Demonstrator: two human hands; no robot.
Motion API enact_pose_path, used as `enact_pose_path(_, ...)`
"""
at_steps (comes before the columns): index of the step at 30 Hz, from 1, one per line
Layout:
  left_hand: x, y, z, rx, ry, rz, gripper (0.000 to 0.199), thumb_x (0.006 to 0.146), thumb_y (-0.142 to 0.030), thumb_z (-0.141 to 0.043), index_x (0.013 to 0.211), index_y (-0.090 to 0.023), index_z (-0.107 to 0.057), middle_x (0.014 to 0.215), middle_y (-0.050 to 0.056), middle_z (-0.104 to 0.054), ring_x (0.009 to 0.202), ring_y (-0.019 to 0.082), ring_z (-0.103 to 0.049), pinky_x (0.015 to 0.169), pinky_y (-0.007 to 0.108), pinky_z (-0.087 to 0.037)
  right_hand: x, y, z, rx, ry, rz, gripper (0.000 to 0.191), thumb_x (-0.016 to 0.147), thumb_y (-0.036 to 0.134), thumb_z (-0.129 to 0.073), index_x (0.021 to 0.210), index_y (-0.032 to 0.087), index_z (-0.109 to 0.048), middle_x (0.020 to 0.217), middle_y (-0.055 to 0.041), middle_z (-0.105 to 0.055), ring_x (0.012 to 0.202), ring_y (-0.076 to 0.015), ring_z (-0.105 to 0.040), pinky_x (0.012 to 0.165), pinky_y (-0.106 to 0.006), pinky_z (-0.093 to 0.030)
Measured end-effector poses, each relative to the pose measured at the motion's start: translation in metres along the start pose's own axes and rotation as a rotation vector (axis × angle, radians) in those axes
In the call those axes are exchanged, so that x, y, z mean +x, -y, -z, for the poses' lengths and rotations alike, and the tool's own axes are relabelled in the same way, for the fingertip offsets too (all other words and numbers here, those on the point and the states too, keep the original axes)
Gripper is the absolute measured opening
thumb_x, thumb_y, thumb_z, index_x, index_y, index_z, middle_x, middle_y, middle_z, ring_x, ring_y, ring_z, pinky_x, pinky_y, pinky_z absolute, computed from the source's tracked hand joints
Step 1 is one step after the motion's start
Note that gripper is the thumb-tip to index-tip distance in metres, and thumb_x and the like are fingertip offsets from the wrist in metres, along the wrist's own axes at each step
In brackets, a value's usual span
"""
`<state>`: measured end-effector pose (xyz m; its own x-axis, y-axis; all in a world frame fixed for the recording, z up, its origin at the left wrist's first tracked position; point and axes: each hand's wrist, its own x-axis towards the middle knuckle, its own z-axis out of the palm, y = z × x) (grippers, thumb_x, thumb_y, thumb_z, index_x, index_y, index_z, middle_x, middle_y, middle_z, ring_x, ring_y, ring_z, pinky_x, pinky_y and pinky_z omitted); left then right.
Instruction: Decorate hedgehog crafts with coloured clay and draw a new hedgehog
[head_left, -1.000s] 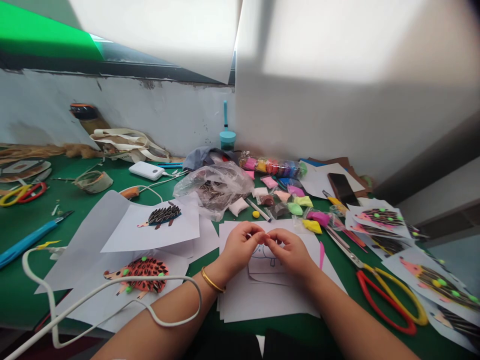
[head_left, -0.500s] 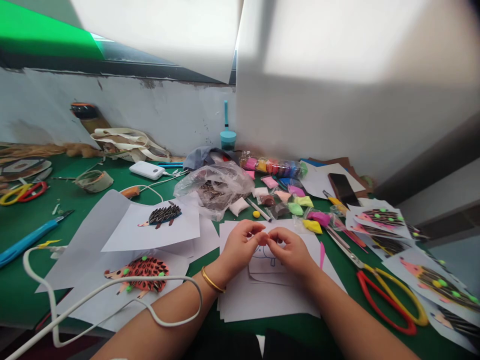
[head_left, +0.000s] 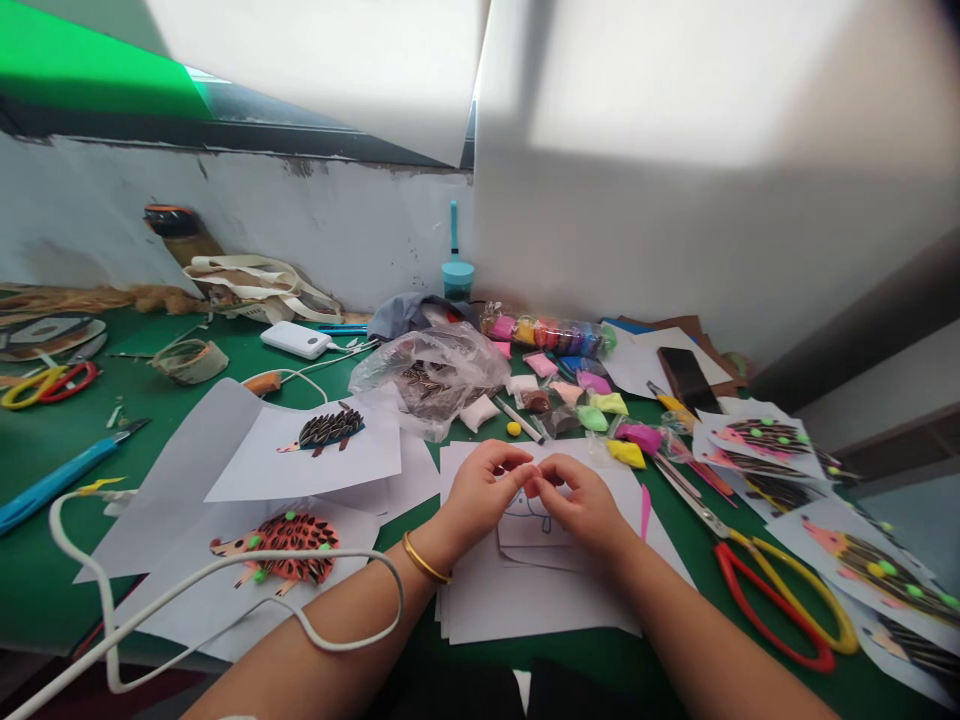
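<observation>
Meeting at fingertips, L hand [head_left: 486, 495] & R hand [head_left: 581, 505] over drawing sheet [head_left: 529, 535].
Can't tell what's pinched, if anything; sheet's atop white paper stack [head_left: 536, 605], yellow ball [head_left: 514, 429] just beyond, lg. scissors [head_left: 729, 590] to R.

Drawing [head_left: 545, 522] partly hidden by hands [head_left: 484, 497], anything pinched perhaps too small

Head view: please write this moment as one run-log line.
left hand: fingers curled | right hand: fingers curled, beside left | held item: cannot tell | drawing: below hands | large scissors: right of hands
</observation>
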<state>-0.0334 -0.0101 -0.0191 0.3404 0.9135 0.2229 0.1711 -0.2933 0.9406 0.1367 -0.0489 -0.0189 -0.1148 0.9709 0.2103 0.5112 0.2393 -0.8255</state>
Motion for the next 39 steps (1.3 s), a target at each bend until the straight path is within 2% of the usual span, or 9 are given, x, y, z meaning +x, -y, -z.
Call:
enact_pose_path(5, -0.0014, 0.0005, 0.0007, 0.077, 0.027, -0.028, 0.013, 0.083, -0.025, -0.064, 0.072, -0.021, -0.068, 0.077, 0.002, -0.067, 0.082, 0.018, -0.061, 0.077, 0.031, -0.046, -0.0006, -0.0001, -0.0011, -0.035, 0.005, -0.006, 0.015, 0.087, 0.028, -0.056, 0.076, 0.022, -0.065, 0.077, -0.0017, -0.066, 0.075, -0.0178, -0.059, 0.068, -0.029, -0.044)
enact_pose_path(9, -0.0006, 0.0017, 0.0002, -0.046, 0.045, 0.046, 0.016, 0.087, -0.026, -0.06, 0.074, -0.02, -0.069, 0.075, 0.002, -0.069, 0.08, 0.018, -0.062, 0.075, 0.03, -0.048, -0.0008, 0.0001, 0.0002, -0.003, -0.012, -0.004, 0.017, 0.089, 0.028, -0.054, 0.078, 0.021, -0.065, 0.078, -0.0016, -0.065, 0.076, -0.0171, -0.059, 0.068, -0.028, -0.044)
enact_pose_path(13, -0.0008, 0.002, 0.0, 0.013, 0.011, 0.034, 0.01, 0.082, -0.027, -0.067, 0.088, -0.022, -0.072, 0.089, 0.003, -0.069, 0.088, 0.019, -0.062, 0.074, 0.029, -0.048, -0.001, 0.0022, 0.002, 0.009, -0.006, 0.007, 0.019, 0.09, 0.029, -0.054, 0.076, 0.021, -0.063, 0.077, -0.0009, -0.064, 0.076, -0.0167, -0.058, 0.068, -0.027, -0.044)
enact_pose_path(18, -0.0003, 0.0011, 0.0005, 0.037, -0.01, 0.029, 0.013, 0.084, -0.027, -0.065, 0.074, -0.02, -0.07, 0.078, 0.002, -0.068, 0.077, 0.017, -0.06, 0.071, 0.029, -0.046, -0.0005, 0.0019, 0.0026, 0.043, -0.015, 0.015, 0.018, 0.092, 0.032, -0.052, 0.084, 0.021, -0.065, 0.085, -0.0027, -0.067, 0.082, -0.0181, -0.06, 0.072, -0.028, -0.046)
enact_pose_path(21, 0.0008, 0.001, 0.001, -0.038, -0.014, 0.069, 0.013, 0.084, -0.027, -0.064, 0.077, -0.019, -0.071, 0.081, 0.003, -0.069, 0.08, 0.018, -0.062, 0.074, 0.03, -0.048, -0.0002, -0.0011, 0.0016, 0.036, -0.015, 0.001, 0.017, 0.091, 0.033, -0.054, 0.087, 0.021, -0.065, 0.086, -0.0032, -0.067, 0.082, -0.0188, -0.061, 0.073, -0.029, -0.047)
enact_pose_path(25, 0.0008, 0.0022, 0.0014, -0.002, -0.024, 0.031, 0.015, 0.082, -0.029, -0.067, 0.094, -0.022, -0.074, 0.095, 0.005, -0.067, 0.086, 0.018, -0.062, 0.073, 0.029, -0.049, -0.0001, -0.0045, 0.0005, -0.019, -0.017, -0.001, 0.019, 0.092, 0.033, -0.053, 0.082, 0.021, -0.065, 0.082, -0.0026, -0.067, 0.08, -0.0188, -0.061, 0.072, -0.03, -0.046)
enact_pose_path(29, 0.0, 0.0031, 0.0015, 0.087, 0.006, -0.029, 0.01, 0.083, -0.029, -0.066, 0.078, -0.022, -0.072, 0.084, 0.003, -0.066, 0.083, 0.018, -0.06, 0.073, 0.029, -0.048, 0.0, -0.0039, 0.0012, -0.025, -0.01, 0.035, 0.021, 0.092, 0.034, -0.052, 0.082, 0.022, -0.065, 0.082, -0.0033, -0.068, 0.081, -0.0195, -0.062, 0.074, -0.03, -0.047)
enact_pose_path(35, 0.0023, 0.0044, -0.0006, -0.078, -0.04, 0.114, 0.013, 0.081, -0.031, -0.066, 0.08, -0.018, -0.07, 0.082, 0.004, -0.069, 0.078, 0.018, -0.062, 0.072, 0.029, -0.049, -0.0002, -0.0021, 0.0013, -0.014, -0.026, -0.005, 0.022, 0.091, 0.039, -0.055, 0.088, 0.021, -0.067, 0.084, -0.0039, -0.068, 0.079, -0.0193, -0.061, 0.071, -0.03, -0.048)
enact_pose_path(39, 0.0023, 0.0072, -0.0025, -0.133, -0.029, 0.139, 0.017, 0.079, -0.034, -0.069, 0.087, -0.019, -0.072, 0.087, 0.005, -0.072, 0.081, 0.019, -0.064, 0.076, 0.031, -0.051, -0.0001, -0.0024, 0.0028, -0.045, -0.031, -0.013, 0.023, 0.092, 0.038, -0.054, 0.083, 0.021, -0.066, 0.082, -0.0041, -0.068, 0.079, -0.0198, -0.061, 0.071, -0.03, -0.047)
